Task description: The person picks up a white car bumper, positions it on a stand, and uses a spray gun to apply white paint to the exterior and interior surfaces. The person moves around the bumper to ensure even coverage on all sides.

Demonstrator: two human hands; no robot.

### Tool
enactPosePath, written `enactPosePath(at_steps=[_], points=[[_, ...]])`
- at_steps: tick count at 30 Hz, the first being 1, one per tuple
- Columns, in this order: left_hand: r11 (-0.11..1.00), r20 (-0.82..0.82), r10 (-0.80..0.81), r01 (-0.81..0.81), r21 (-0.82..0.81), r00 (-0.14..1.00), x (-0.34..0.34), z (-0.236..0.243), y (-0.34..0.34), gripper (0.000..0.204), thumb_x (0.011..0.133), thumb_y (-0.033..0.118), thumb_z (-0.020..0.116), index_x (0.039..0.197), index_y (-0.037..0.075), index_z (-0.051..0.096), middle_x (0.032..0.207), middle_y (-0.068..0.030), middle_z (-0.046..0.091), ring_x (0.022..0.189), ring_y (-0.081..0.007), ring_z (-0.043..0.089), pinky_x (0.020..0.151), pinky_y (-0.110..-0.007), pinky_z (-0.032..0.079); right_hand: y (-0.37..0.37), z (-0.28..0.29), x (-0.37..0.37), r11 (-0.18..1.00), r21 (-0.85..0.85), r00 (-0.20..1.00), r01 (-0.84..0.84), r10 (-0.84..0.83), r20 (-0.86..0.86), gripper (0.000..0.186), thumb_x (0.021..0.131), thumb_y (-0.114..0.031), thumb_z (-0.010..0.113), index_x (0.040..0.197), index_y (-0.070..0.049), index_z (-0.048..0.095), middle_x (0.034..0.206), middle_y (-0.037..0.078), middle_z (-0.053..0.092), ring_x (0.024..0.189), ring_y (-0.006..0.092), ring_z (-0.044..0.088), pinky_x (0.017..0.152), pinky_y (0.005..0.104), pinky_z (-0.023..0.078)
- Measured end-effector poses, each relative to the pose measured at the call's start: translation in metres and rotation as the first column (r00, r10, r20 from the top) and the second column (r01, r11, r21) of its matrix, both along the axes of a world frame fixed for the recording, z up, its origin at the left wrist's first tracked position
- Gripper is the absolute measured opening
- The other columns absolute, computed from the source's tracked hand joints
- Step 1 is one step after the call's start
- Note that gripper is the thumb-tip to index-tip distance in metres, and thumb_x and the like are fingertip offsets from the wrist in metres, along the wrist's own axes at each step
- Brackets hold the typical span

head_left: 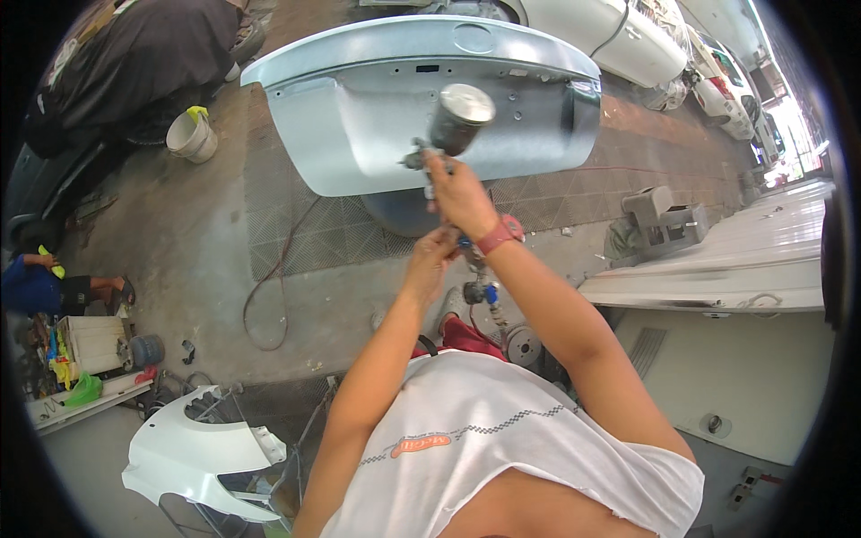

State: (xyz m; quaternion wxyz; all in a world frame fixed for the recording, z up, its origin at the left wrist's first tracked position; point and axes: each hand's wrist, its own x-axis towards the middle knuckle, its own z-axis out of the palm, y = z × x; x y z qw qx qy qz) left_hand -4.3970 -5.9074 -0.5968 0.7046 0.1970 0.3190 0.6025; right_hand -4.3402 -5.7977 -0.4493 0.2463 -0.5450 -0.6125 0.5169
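My right hand (459, 193), with a red band at the wrist, is closed round the grip of a spray gun (415, 161). The gun's metal paint cup (459, 117) sits on top and overlaps the view of a light silver-blue car trunk lid (359, 117). That lid lies raised above the floor in front of me, its far edge curved. Just below the gun, my left hand (434, 254) is closed, fingers pinched at the air fitting (464, 243) by the handle. Under my hands shows a regulator (473, 293) with a blue valve; its hose runs down toward my legs.
A white bucket (192, 136) stands left, near a covered car (152, 54). A white fender (202, 448) rests on a stand at lower left. A thin hose (285, 260) loops over the floor. Another person (54, 278) is at far left; white panels (708, 264) lie right.
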Motion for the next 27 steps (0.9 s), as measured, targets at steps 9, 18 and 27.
enactPosePath(at_steps=[9, 18, 27], points=[[0.906, -0.099, -0.423, 0.420, -0.049, 0.901, 0.153, 0.010, 0.069, 0.058, 0.108, 0.040, 0.060, 0.158, 0.013, 0.046, 0.153, -0.0026, 0.056, 0.126, -0.0144, 0.058, 0.108, -0.038, 0.047, 0.054, 0.018, 0.203, 0.950, 0.101, 0.938, 0.295, -0.308, 0.157, 0.060, 0.108, -0.053, 0.054, 0.108, 0.005, 0.069, 0.066, 0.004, 0.061, 0.053, 0.0130, 0.062, 0.045, 0.0305, 0.046], [0.807, -0.502, -0.383, 0.016, -0.590, 0.776, 0.006, -0.193, -0.105, 0.058, 0.107, 0.035, 0.060, 0.158, 0.009, 0.047, 0.155, -0.0132, 0.054, 0.140, -0.0262, 0.053, 0.115, -0.039, 0.043, 0.134, 0.010, 0.373, 0.881, 0.182, 0.873, 0.437, -0.464, 0.150, 0.064, 0.107, -0.056, 0.053, 0.089, 0.005, 0.063, 0.062, 0.010, 0.061, 0.043, 0.0192, 0.058, 0.040, 0.0328, 0.044], [0.255, -0.507, -0.116, -0.468, -0.846, 0.854, -0.058, -0.213, -0.386, 0.069, 0.108, 0.053, 0.051, 0.158, 0.006, 0.043, 0.150, -0.0178, 0.054, 0.110, -0.0274, 0.063, 0.095, -0.043, 0.051, 0.225, -0.009, 0.463, 0.814, 0.310, 0.786, 0.491, -0.568, 0.245, 0.070, 0.106, -0.062, 0.050, 0.102, 0.006, 0.066, 0.064, 0.012, 0.064, 0.047, 0.0215, 0.065, 0.039, 0.0340, 0.047]])
